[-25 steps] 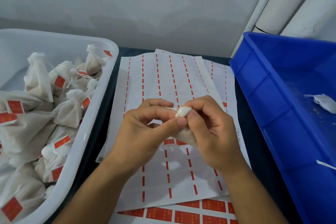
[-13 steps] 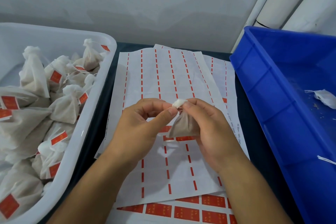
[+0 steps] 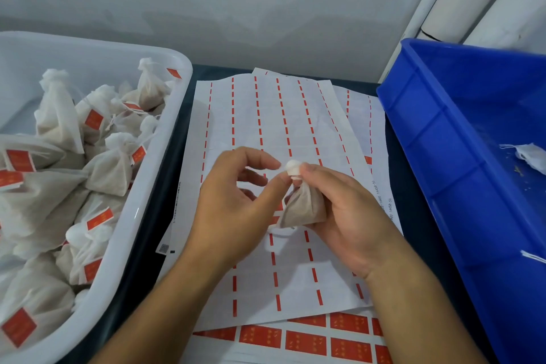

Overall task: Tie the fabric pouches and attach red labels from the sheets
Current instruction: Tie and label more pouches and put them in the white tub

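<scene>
Fabric pouch (image 3: 304, 207) is being held just above the label sheets (image 3: 266, 115), between the white tub (image 3: 141, 216) of labelled pouches (image 3: 109, 165) and the blue bin (image 3: 443, 142), the right hand (image 3: 348, 216) curling round its filled body while the left hand (image 3: 233, 210) is pinching its gathered white top with thumb and forefinger.

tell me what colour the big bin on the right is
The bin is solid blue, shown best in the head view.

Print on red labels (image 3: 307, 343) illegibly small
</scene>
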A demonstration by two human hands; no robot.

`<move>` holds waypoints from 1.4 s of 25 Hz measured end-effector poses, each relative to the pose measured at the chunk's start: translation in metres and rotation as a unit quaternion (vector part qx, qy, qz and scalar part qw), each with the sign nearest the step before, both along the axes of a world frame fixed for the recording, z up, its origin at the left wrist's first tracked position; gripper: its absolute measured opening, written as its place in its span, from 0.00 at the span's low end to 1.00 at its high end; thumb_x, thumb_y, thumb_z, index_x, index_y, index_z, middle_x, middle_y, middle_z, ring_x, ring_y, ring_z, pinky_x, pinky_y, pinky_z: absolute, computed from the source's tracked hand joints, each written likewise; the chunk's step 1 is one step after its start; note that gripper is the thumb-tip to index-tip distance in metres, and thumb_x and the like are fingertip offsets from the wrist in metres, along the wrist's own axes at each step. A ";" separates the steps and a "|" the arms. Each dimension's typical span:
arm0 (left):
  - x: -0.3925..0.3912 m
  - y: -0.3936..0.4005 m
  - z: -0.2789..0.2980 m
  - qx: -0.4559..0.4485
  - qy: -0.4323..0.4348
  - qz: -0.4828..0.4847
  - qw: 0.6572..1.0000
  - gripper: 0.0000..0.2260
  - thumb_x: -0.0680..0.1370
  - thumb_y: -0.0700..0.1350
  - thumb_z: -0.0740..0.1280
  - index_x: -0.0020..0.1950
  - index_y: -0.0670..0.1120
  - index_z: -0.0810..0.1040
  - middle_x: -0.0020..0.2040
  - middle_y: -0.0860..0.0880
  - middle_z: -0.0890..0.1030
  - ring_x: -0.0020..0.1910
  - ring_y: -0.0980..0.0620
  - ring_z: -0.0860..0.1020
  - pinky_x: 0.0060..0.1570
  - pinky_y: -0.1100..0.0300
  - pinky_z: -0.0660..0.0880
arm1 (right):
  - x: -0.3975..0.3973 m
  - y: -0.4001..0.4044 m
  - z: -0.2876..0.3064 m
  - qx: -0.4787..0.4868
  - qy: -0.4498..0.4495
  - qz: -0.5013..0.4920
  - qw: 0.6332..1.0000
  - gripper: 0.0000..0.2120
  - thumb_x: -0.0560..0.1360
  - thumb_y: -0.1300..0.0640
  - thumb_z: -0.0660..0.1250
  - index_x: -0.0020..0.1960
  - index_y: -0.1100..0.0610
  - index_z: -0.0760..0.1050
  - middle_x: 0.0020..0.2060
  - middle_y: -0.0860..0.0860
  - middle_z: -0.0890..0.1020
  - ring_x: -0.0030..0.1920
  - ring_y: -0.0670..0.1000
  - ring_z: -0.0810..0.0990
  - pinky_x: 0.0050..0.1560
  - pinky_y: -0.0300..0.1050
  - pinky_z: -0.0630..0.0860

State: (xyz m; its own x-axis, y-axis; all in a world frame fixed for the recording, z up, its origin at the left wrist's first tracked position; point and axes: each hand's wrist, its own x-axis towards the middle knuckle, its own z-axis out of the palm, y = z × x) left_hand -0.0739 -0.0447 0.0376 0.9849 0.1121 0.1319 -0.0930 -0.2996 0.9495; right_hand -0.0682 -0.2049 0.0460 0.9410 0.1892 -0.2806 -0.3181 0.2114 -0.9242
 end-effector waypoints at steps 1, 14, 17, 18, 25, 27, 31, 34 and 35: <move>0.000 0.001 -0.001 0.036 -0.047 0.005 0.998 0.08 0.75 0.53 0.76 0.47 0.61 0.77 0.50 0.61 0.79 0.50 0.61 0.79 0.41 0.70 0.78 | 0.000 0.000 0.000 -0.012 -0.003 0.001 1.000 0.12 0.78 0.47 0.68 0.54 0.50 0.88 0.53 0.48 0.87 0.56 0.47 0.85 0.60 0.52 0.81; 0.000 0.006 -0.004 0.185 -0.165 -0.043 0.968 0.12 0.76 0.58 0.71 0.54 0.54 0.87 0.48 0.57 0.77 0.45 0.61 0.76 0.38 0.73 0.74 | -0.001 0.000 -0.002 -0.193 -0.046 -0.022 0.980 0.12 0.81 0.39 0.64 0.50 0.40 0.86 0.48 0.42 0.86 0.54 0.45 0.84 0.60 0.53 0.81; 0.001 0.007 -0.003 0.204 -0.166 -0.039 0.964 0.12 0.76 0.58 0.70 0.51 0.53 0.87 0.47 0.57 0.77 0.43 0.62 0.76 0.36 0.74 0.72 | -0.002 0.000 -0.001 -0.244 -0.092 -0.014 0.965 0.11 0.80 0.39 0.64 0.47 0.38 0.84 0.45 0.38 0.85 0.49 0.33 0.80 0.47 0.37 0.74; 0.001 0.007 -0.003 0.214 -0.167 -0.040 0.962 0.11 0.76 0.58 0.70 0.50 0.53 0.86 0.47 0.58 0.76 0.43 0.63 0.75 0.36 0.73 0.72 | -0.002 0.000 -0.002 -0.261 -0.103 -0.015 0.960 0.10 0.80 0.39 0.64 0.47 0.38 0.83 0.44 0.37 0.84 0.49 0.32 0.79 0.45 0.35 0.72; -0.001 0.004 -0.002 0.145 -0.015 -0.086 0.986 0.08 0.77 0.55 0.62 0.40 0.56 0.75 0.39 0.59 0.77 0.42 0.60 0.77 0.35 0.69 0.75 | -0.002 0.002 -0.009 -0.308 -0.235 -0.025 0.922 0.11 0.82 0.46 0.66 0.44 0.48 0.79 0.35 0.42 0.80 0.39 0.45 0.80 0.39 0.34 0.75; 0.001 0.005 0.001 0.024 0.084 -0.113 0.990 0.11 0.78 0.54 0.59 0.39 0.52 0.76 0.34 0.56 0.77 0.34 0.60 0.76 0.34 0.69 0.74 | -0.004 0.005 -0.009 -0.307 -0.267 -0.029 0.913 0.12 0.81 0.43 0.65 0.44 0.49 0.77 0.35 0.43 0.79 0.38 0.46 0.79 0.38 0.34 0.74; 0.002 0.003 0.010 -0.174 0.207 -0.110 0.957 0.13 0.83 0.42 0.57 0.40 0.41 0.72 0.31 0.49 0.71 0.29 0.54 0.69 0.29 0.62 0.70 | -0.009 0.010 -0.004 -0.310 -0.298 -0.040 0.902 0.16 0.78 0.35 0.63 0.45 0.47 0.72 0.36 0.46 0.76 0.37 0.47 0.77 0.35 0.37 0.75; 0.001 0.006 0.021 -0.350 0.233 -0.091 0.903 0.10 0.80 0.41 0.58 0.40 0.44 0.72 0.32 0.49 0.70 0.29 0.53 0.67 0.30 0.61 0.69 | -0.012 0.010 -0.001 -0.326 -0.299 -0.011 0.897 0.19 0.72 0.29 0.66 0.51 0.43 0.70 0.34 0.43 0.71 0.33 0.43 0.71 0.31 0.35 0.70; 0.001 0.008 0.024 -0.381 0.225 -0.087 0.892 0.08 0.79 0.41 0.58 0.41 0.44 0.72 0.33 0.49 0.70 0.29 0.54 0.67 0.30 0.61 0.68 | -0.012 0.010 0.000 -0.335 -0.300 -0.001 0.893 0.20 0.72 0.29 0.67 0.55 0.40 0.70 0.34 0.39 0.71 0.34 0.41 0.71 0.32 0.32 0.70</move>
